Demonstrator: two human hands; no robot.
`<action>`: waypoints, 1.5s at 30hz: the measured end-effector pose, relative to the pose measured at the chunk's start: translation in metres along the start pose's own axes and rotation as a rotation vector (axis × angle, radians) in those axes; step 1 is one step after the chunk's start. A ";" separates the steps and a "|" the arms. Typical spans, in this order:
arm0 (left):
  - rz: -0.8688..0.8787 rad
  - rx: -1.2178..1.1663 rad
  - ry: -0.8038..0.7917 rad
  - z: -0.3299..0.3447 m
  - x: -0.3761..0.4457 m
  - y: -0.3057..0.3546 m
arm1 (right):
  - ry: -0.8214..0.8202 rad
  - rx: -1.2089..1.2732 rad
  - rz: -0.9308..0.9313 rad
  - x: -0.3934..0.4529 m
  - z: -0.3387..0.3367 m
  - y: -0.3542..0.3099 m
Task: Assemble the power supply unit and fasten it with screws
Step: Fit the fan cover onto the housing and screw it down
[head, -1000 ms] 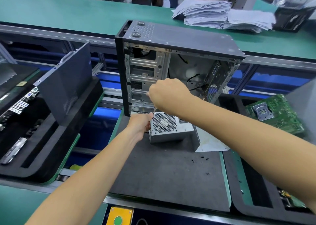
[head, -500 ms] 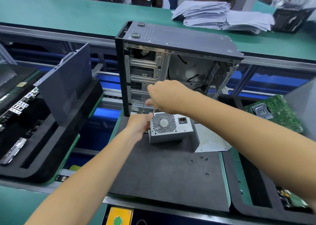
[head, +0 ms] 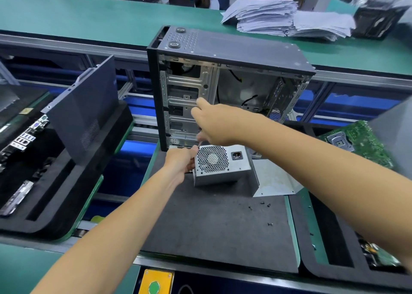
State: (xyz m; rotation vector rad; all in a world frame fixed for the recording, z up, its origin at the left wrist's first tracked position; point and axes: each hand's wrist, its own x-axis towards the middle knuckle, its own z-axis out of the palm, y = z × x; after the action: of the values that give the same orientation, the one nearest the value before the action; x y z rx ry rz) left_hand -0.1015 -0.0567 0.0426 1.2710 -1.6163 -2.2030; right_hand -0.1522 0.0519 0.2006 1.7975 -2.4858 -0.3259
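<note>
fingers [head: 193,151] at power supply [head: 219,164], dark mat [head: 218,226], green benches [head: 89,19], paper stacks [head: 274,17]

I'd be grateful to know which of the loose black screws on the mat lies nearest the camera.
The lone screw, nearer the camera than the three-screw cluster by the metal plate.
</note>
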 end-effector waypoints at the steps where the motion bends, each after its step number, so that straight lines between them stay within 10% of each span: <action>1: 0.001 0.002 -0.002 0.000 0.000 0.000 | -0.021 0.006 -0.035 -0.001 -0.001 0.001; 36: 0.105 0.144 0.049 0.004 -0.010 0.004 | 0.182 0.017 0.146 -0.002 0.004 -0.007; 45: 0.352 0.412 0.170 0.009 -0.016 -0.004 | 0.478 0.801 0.311 -0.013 0.001 0.015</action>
State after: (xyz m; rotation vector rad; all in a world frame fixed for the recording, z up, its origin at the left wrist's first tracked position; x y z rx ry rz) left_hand -0.0959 -0.0400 0.0483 1.1081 -2.1002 -1.5678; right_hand -0.1619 0.0682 0.2035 1.3448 -2.6088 1.1130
